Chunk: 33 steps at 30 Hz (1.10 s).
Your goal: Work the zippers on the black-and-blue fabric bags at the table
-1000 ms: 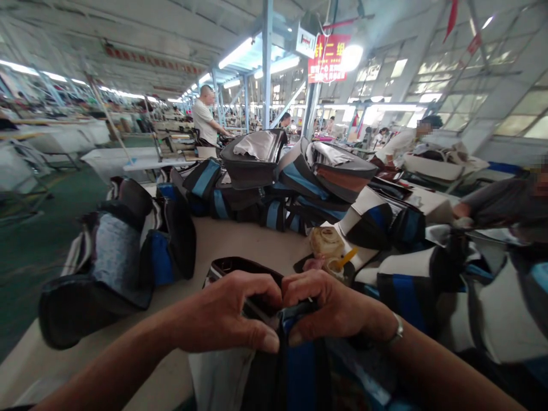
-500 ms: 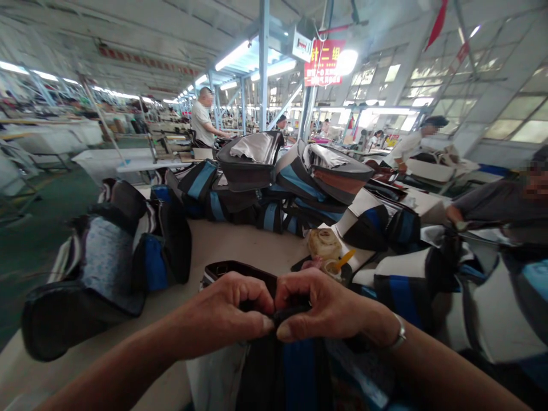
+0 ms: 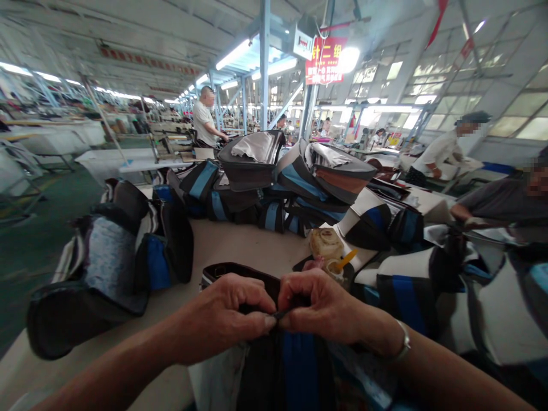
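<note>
We see the left hand and right hand nearly meeting, each pinching a dark edge of the black-and-blue bag. The bag sits directly below and nearer us than both hands; its blue stripe runs from them toward us, as does the visible long axis, though the lower end is cut off. Beyond the hands we have the pale table, a dirty pot past the right hand, piled bags farther out, then a co-worker in a wide workshop, green floor leftward.
</note>
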### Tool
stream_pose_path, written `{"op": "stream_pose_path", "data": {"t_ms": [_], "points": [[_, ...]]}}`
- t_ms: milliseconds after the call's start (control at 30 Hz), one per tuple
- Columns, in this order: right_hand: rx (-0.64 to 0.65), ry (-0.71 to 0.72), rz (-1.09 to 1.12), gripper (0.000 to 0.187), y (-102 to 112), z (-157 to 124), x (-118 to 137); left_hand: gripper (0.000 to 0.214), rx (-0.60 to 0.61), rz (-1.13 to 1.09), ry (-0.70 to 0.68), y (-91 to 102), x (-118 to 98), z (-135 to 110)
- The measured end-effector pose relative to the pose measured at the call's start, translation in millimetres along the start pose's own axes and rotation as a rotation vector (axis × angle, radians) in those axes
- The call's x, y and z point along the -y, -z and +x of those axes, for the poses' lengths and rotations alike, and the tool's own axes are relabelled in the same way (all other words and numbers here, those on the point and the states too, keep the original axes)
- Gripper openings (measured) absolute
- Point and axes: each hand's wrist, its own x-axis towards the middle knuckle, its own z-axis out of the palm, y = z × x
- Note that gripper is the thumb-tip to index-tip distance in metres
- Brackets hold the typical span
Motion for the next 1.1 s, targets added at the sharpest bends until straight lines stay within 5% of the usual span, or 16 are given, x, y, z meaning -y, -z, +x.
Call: {"op": "stream_pose_path", "data": {"t_ms": [200,333,400,500,567,633,733,833,967,1100], "points": [[-0.167,0.269,-0.238,0.009,-7,-5,-10,0.018,-0.09,0.155,-0.137,-3.7,1,-7],[-0.088,0.695,-0.677,0.017,-5,-11,-7,0.027,0.022,0.046,-0.067,3.7,1,-10],[-0.039,0.795,-0.929,0.016,-5,-13,-5,0.043,0.08,0.001,-0.022,7.4,2,-8],[-0.044,0.787,-1.167,0.016,-7,-16,-3,0.05,0.158,0.018,-0.002,8.0,4,-4],[-0.033,0.797,-1.133,0.015,-7,-20,-1,0.048,0.206,0.045,-0.006,6.0,3,-3],[-0.001,0.755,-0.886,0.014,-6,-24,4,0.045,0.214,0.066,-0.035,3.5,-1,-4],[-0.042,0.443,-0.43,0.022,3,-26,14,0.041,0.163,0.146,-0.128,0.7,-11,-9],[0.035,0.219,-0.349,0.031,16,-17,24,0.041,0.104,0.254,-0.179,-0.2,-18,-14],[0.342,0.241,-0.433,0.029,34,0,36,0.037,0.09,0.382,-0.21,2.6,-20,-15],[0.357,0.319,-0.522,0.017,30,3,51,0.03,0.057,0.473,-0.297,12.6,-19,-13]]}}
